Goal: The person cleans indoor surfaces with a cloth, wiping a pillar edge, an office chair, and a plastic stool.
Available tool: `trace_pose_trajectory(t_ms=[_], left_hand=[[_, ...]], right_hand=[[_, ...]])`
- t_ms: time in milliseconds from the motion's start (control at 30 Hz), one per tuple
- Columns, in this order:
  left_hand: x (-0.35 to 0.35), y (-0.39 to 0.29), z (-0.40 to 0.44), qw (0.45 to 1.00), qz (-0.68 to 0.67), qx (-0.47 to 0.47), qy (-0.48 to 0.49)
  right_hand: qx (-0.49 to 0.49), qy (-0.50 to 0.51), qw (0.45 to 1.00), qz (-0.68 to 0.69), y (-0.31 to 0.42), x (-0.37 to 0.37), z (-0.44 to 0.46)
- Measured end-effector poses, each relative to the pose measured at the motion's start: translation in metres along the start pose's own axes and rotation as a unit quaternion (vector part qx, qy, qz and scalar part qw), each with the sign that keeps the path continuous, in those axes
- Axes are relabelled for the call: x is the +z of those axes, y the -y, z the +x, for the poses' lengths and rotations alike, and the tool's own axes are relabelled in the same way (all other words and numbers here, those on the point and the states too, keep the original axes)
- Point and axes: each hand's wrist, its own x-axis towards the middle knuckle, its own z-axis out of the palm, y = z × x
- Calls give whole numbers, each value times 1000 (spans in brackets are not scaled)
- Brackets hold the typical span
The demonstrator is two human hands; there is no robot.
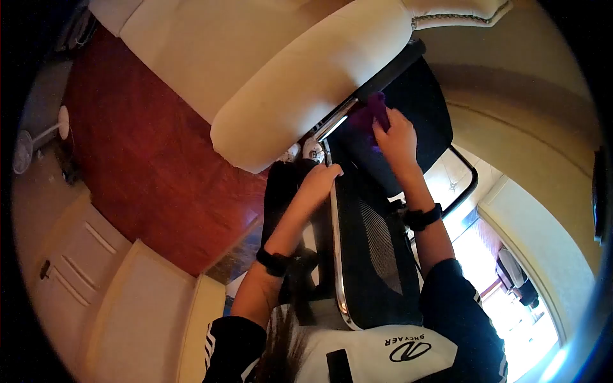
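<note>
A black chair with a chrome frame stands right in front of me, its mesh backrest [377,255] nearest my body and its dark seat [428,108] beyond. My left hand [322,180] is closed around the chrome tube [336,249] at the backrest's edge. In my right hand [397,137] is a purple cloth [378,115], bunched between thumb and fingers over the seat, close to the armrest [393,67]. Whether the cloth touches the seat I cannot tell. Both wrists wear black bands.
A cream sofa [306,83] lies just past the chair on the left. Red flooring [153,153] stretches to a white fan [41,137] and a door [80,262]. On the right are a curved wall [523,121] and a bright doorway [511,300].
</note>
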Motion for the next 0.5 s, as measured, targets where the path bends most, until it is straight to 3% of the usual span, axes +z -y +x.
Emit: trace_pose_trajectory(t_ms=[33, 67, 133, 200, 267, 300, 467, 500], left_hand=[[-1, -1, 0, 1000, -7, -6, 15], [-1, -2, -1, 999, -14, -13, 31], [1, 19, 11, 999, 27, 13, 20], [1, 16, 8, 997, 68, 40, 7], [4, 11, -4, 951, 236, 200, 22], [6, 9, -9, 923, 309, 231, 8], [12, 12, -21, 944, 290, 154, 28], [14, 14, -21, 964, 232, 127, 5]], right_hand=[[-82, -59, 987, -127, 2, 0, 3], [-85, -58, 986, -130, 5, 3, 7], [-95, 10, 963, -250, 15, 14, 16], [-123, 0, 962, -243, 25, 27, 22], [-89, 73, 957, -266, 36, 39, 26], [-94, 99, 953, -270, 40, 43, 28], [-183, 179, 919, -301, 52, 69, 11], [-220, 207, 911, -282, 57, 70, 5]])
